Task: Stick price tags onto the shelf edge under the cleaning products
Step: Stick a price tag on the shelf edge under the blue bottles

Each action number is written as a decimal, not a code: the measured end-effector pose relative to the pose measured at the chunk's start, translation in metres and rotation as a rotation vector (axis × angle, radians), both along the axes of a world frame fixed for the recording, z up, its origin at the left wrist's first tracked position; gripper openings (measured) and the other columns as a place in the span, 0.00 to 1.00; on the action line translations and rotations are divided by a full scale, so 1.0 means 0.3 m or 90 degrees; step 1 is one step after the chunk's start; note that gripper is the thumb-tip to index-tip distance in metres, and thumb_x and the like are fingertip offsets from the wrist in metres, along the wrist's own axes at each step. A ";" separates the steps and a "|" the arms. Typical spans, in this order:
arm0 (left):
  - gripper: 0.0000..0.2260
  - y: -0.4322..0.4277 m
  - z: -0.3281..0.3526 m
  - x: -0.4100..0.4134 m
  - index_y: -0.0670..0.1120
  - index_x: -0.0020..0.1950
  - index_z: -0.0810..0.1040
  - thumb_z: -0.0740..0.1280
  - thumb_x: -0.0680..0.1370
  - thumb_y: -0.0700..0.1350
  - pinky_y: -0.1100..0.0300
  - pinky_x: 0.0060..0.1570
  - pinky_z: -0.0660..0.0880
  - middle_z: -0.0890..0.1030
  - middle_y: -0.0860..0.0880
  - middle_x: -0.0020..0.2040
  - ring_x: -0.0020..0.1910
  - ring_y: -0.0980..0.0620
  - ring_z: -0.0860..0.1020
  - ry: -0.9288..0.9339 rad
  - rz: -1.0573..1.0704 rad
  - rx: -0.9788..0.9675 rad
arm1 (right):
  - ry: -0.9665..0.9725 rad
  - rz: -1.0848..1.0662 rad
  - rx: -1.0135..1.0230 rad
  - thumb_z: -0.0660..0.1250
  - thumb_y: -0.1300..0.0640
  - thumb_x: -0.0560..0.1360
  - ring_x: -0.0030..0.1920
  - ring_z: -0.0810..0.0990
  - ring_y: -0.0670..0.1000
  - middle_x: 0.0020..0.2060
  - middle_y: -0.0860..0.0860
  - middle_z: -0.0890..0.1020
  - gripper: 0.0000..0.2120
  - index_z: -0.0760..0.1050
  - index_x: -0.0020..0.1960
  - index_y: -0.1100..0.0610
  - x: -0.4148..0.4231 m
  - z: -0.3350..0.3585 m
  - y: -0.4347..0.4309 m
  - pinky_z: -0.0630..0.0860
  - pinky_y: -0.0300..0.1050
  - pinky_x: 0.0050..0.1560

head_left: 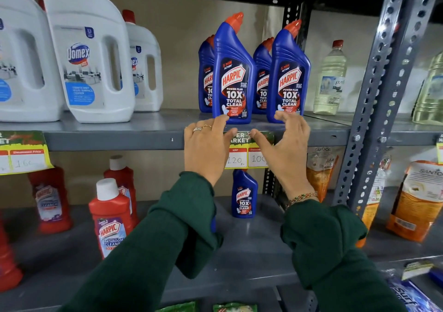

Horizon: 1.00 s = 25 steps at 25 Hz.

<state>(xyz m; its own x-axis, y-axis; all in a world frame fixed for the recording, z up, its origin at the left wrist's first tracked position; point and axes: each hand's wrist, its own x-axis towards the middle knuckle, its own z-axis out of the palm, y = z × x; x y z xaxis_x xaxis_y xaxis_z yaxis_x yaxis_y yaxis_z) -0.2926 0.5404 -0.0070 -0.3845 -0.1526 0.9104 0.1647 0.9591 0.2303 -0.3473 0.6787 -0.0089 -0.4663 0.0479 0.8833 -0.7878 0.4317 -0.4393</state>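
A price tag (242, 152) with a green header and yellow border, marked 120 and 100, lies against the grey shelf edge (115, 140) under the blue Harpic bottles (233, 72). My left hand (206, 148) covers its left side, thumb on the green header and fingers reaching over the shelf lip. On its right side my right hand (285, 148) does the same, with its thumb tip meeting the header. Both hands have their fingers spread and press flat; neither grips anything. Another price tag (22, 153) hangs from the same edge at far left.
White Domex jugs (88, 55) stand on the upper shelf at left, and a clear bottle (330, 79) at right. Red Harpic bottles (111, 218) and one blue bottle (244, 195) occupy the lower shelf. A perforated grey upright (383, 91) and orange packets (417, 199) stand on the right.
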 end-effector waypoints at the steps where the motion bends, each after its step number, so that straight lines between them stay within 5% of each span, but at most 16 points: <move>1: 0.15 0.000 -0.002 -0.005 0.42 0.54 0.77 0.63 0.77 0.53 0.51 0.54 0.61 0.83 0.43 0.48 0.51 0.42 0.77 -0.002 0.027 -0.020 | -0.012 -0.001 0.013 0.71 0.45 0.68 0.61 0.67 0.49 0.54 0.53 0.78 0.23 0.70 0.57 0.56 -0.011 0.000 0.005 0.55 0.49 0.69; 5: 0.19 -0.003 0.000 -0.015 0.45 0.47 0.80 0.60 0.74 0.59 0.54 0.48 0.59 0.84 0.45 0.44 0.46 0.43 0.78 0.000 0.087 -0.066 | 0.011 -0.063 0.064 0.63 0.35 0.66 0.56 0.71 0.51 0.48 0.52 0.79 0.26 0.73 0.51 0.55 -0.036 -0.023 0.004 0.51 0.50 0.70; 13: 0.11 -0.059 0.045 0.028 0.44 0.50 0.80 0.65 0.77 0.50 0.52 0.44 0.60 0.84 0.45 0.46 0.47 0.43 0.76 -0.063 0.000 -0.111 | 0.071 -0.038 0.059 0.63 0.46 0.73 0.55 0.73 0.51 0.48 0.52 0.81 0.14 0.75 0.50 0.56 -0.058 -0.048 0.013 0.50 0.49 0.70; 25: 0.06 -0.096 0.059 0.063 0.42 0.53 0.74 0.59 0.79 0.37 0.48 0.51 0.69 0.82 0.43 0.50 0.50 0.44 0.76 -0.149 -0.098 -0.089 | 0.050 -0.005 0.090 0.56 0.55 0.77 0.56 0.73 0.53 0.52 0.53 0.81 0.12 0.76 0.53 0.56 -0.068 -0.017 0.033 0.52 0.49 0.69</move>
<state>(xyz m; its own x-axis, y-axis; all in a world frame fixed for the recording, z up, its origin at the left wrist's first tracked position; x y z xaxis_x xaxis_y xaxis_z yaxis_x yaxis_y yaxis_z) -0.2735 0.5115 0.0107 -0.5950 0.0437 0.8025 0.2682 0.9521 0.1470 -0.3677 0.6885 -0.0139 -0.3954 -0.0765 0.9153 -0.8140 0.4909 -0.3106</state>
